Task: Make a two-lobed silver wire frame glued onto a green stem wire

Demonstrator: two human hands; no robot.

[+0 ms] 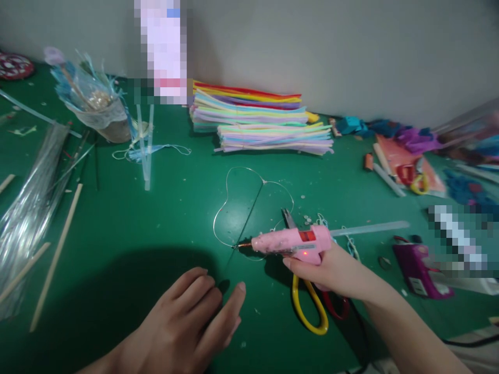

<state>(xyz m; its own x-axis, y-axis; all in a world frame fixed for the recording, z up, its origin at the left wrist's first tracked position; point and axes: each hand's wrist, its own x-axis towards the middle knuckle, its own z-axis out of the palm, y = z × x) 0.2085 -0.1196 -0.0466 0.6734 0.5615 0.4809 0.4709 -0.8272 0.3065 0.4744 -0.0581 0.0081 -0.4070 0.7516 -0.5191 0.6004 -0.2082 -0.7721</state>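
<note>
My right hand (331, 270) is closed around the grip of a pink hot glue gun (290, 241), its small light glowing red. A clear glue stick (374, 227) sticks out of its back. The nozzle touches or nearly touches a thin heart-shaped wire (220, 213) at its lower point. A dark thin stick (251, 213) crosses the middle of the wire. Close below the wire, my left hand (183, 317) hovers or rests with loosely curled fingers, thumb apart, and nothing visible in it. Scissors with yellow and red handles (312, 311) lie partly hidden under the gun.
Bundles of pastel pipe cleaners (273, 137) lie at the back. A decorated pot (113, 127), a clear film bundle (35, 192) and wooden sticks (56, 259) are on the left. On the right are a purple packet (417, 270) and smaller scissors (419, 182).
</note>
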